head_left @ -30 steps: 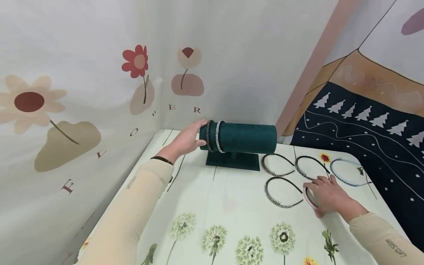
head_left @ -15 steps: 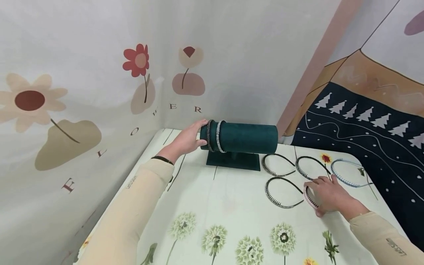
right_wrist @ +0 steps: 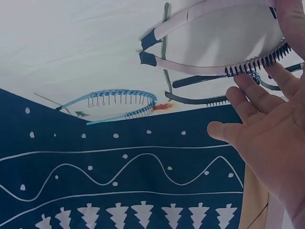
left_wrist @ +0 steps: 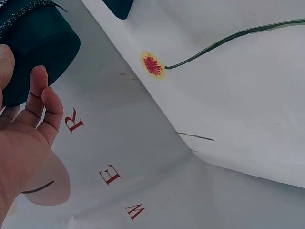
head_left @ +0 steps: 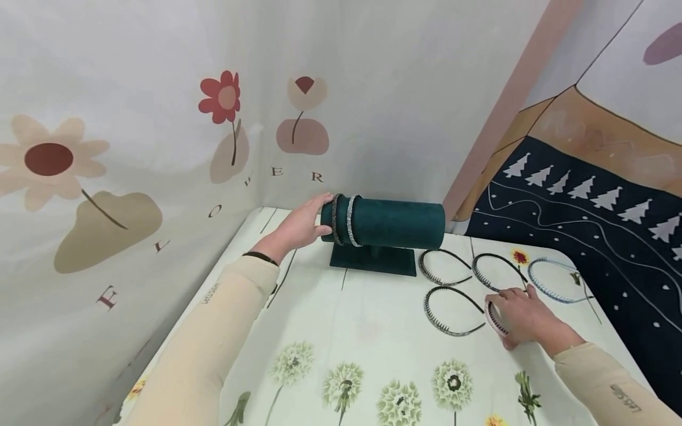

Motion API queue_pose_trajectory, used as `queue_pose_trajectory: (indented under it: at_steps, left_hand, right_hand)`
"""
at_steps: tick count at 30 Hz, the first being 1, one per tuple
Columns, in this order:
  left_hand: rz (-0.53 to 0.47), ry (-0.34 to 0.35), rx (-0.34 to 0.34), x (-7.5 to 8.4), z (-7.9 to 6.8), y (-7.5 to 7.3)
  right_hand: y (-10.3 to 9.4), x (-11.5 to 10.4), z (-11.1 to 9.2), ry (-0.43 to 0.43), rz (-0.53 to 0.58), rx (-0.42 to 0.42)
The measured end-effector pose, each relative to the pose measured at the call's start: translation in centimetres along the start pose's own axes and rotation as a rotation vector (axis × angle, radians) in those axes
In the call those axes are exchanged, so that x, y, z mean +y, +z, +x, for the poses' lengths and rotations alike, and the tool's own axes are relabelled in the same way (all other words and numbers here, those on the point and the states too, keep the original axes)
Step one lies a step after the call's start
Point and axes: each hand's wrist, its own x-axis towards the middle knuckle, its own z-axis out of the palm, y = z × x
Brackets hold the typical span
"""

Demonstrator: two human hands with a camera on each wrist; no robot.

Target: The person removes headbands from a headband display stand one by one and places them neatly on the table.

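Observation:
A dark green velvet roll stand [head_left: 399, 223] stands at the back of the table. Two glittery headbands, one dark [head_left: 334, 220] and one silver [head_left: 350, 221], encircle its left part. My left hand [head_left: 302, 223] grips the roll's left end, thumb in front and fingers over the top; the left wrist view shows that end of the roll [left_wrist: 52, 43] between thumb and fingers. On the right, my right hand [head_left: 524, 316] holds a pale pink headband [head_left: 495, 318] by its toothed curve. In the right wrist view, the pink headband's [right_wrist: 209, 13] dark-tipped ends point left.
Near the right hand lie several toothed headbands: a dark one [head_left: 423, 273] by the stand, another dark one [head_left: 476, 273], a glittery one [head_left: 437, 322] in front, and a light blue one [head_left: 543, 290] at far right. A flower-print cloth [head_left: 367, 319] covers the table; printed curtains [head_left: 405, 89] hang behind.
The view shifts very slightly. Both hands keep their places, the left on the roll stand and the right on the pink headband.

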Motion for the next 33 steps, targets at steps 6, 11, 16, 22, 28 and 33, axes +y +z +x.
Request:
queue_pose_trajectory:
  at_steps: [6,11,16,22,28,33]
  left_hand:
    - [0.001,0.002,0.001,-0.1,0.0,0.0]
    - [0.000,0.002,0.005,-0.3,0.0,0.0]
    - [-0.003,0.006,0.009,-0.3,-0.1,0.1]
    - [-0.019,0.010,0.006,-0.3,-0.2,0.1]
    - [-0.015,0.013,0.005,-0.1,-0.1,0.1]
    - [-0.011,0.015,0.004,-0.1,-0.1,0.1]
  right_hand:
    - [0.2,-0.3,0.0,0.008,-0.025,0.017]
    - [0.2,-0.5,0.0,0.013,-0.034,0.017]
    - [0.2,-0.7,-0.1,0.020,-0.023,0.024]
    - [0.3,-1.0,-0.4,0.041,-0.015,0.033]
    - [0.0,-1.1,-1.0,0.086,0.022,0.031]
    - [-1.3,-1.2,-1.3,0.061,0.104,0.043]
